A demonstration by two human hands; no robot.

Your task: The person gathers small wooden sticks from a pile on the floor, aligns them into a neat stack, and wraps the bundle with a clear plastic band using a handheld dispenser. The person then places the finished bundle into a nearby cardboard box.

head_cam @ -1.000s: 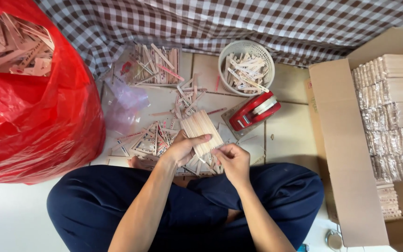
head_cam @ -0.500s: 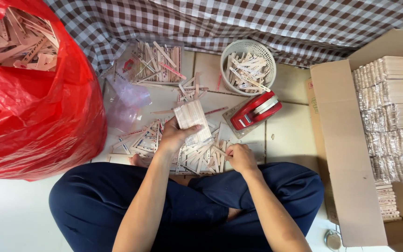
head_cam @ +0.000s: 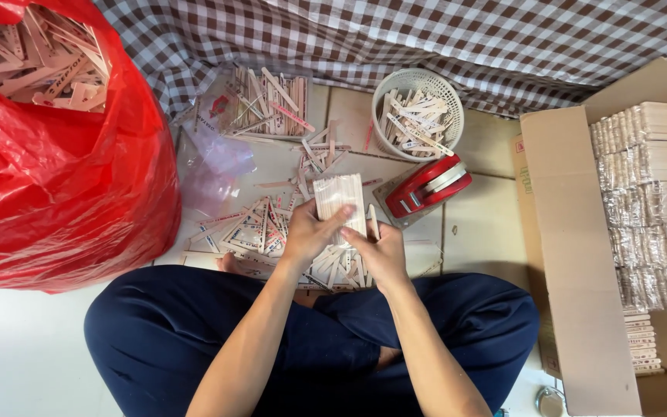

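1. Over the tiled floor in front of my crossed legs, I hold a neat stack of flat wooden sticks, its long edges lined up and its far end pointing away from me.
2. My left hand is closed around the near left part of the stack, fingers curled over its face.
3. My right hand grips the near right corner of the same stack, thumb towards the left hand (the two hands touch or nearly so; I cannot tell which).
4. Under and around the stack lies a loose heap of sticks, scattered at all angles on the tiles.
5. Just right of the stack sits a red tape dispenser, lying aslant on the floor.
6. Beyond it stands a round white basket with a latticed wall, partly filled with jumbled sticks.
7. To the left of the basket a clear plastic bag lies open, more sticks spilled in its mouth.
8. At my far left a big red plastic bag bulges, its top full of sticks in disorder.
9. At my right an open cardboard box holds wrapped bundles of sticks, packed in tidy rows.
10. A brown-and-white checked cloth runs along the far side.
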